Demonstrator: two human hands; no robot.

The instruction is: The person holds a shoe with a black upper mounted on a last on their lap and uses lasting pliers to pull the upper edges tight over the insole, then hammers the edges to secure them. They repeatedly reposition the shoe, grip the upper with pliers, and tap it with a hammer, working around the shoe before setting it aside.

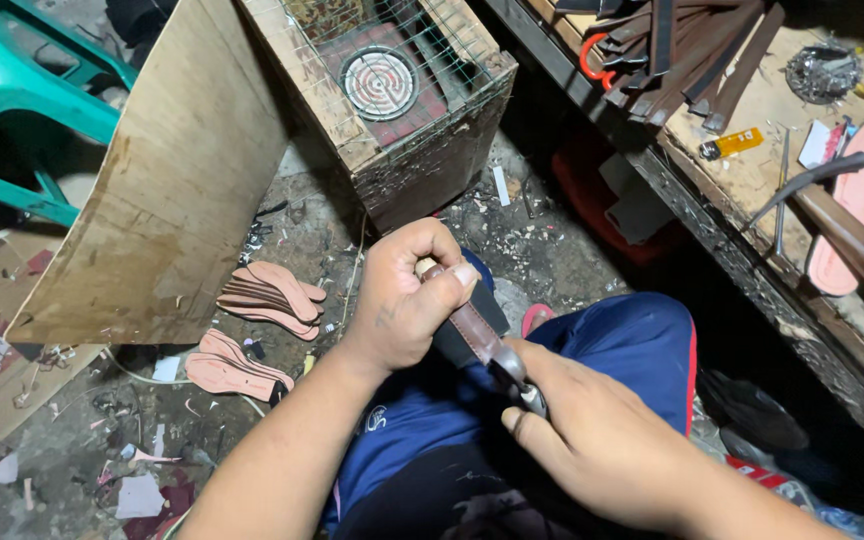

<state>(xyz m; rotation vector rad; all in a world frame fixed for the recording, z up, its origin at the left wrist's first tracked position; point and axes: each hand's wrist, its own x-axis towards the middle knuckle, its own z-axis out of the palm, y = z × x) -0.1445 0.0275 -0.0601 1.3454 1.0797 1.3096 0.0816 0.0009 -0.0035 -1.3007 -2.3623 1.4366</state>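
— While the left hand (pixel 407 300) curls shut, what is it gripping?

— A brown leather strap (pixel 474 333), pinched between thumb and fingers at its upper end, above the lap in blue shorts (pixel 642 350).

— And the right hand (pixel 592 440)?

— It is closed around a metal tool (pixel 517 375), whose tip touches the strap's lower end. The fingers hide most of the tool, so I cannot tell its kind.

— What lies around?

— On the littered floor, just left of the hands, pink sole cut-outs (pixel 272 295) lie stacked. A plywood board (pixel 177 180) leans beside a wooden box (pixel 422 110) topped with wire mesh. A green plastic chair (pixel 12 90) stands far left. To the right, a workbench (pixel 752 180) holds dark strips and a hammer (pixel 832 215).
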